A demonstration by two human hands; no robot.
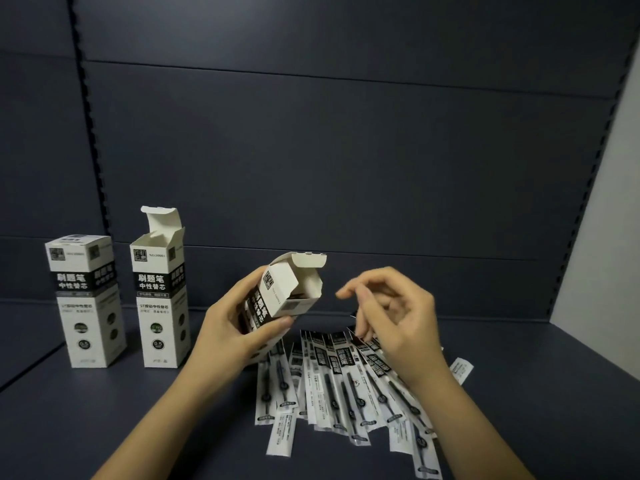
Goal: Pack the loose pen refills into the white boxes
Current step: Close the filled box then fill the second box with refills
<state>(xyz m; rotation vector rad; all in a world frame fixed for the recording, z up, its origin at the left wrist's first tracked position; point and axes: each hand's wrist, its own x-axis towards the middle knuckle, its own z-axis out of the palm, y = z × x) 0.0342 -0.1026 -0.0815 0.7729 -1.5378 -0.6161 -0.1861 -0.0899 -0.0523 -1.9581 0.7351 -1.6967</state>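
Observation:
My left hand (pixel 235 323) grips a white box (pixel 287 292) with black lettering, tilted to the right, its top flaps open. To its right hovers my right hand (pixel 391 317), fingers loosely curled, holding nothing that I can see, just above a pile of several wrapped pen refills (pixel 343 382) lying fanned out on the dark shelf. A second white box (pixel 161 299) stands upright at the left with its lid flap up. A third white box (pixel 86 299) stands further left, lid closed.
The dark shelf surface (pixel 138 427) has a dark back panel behind it and a pale side wall (pixel 602 220) at the right. A slotted upright runs down the back at the left. One refill packet (pixel 460 368) lies apart at the pile's right edge.

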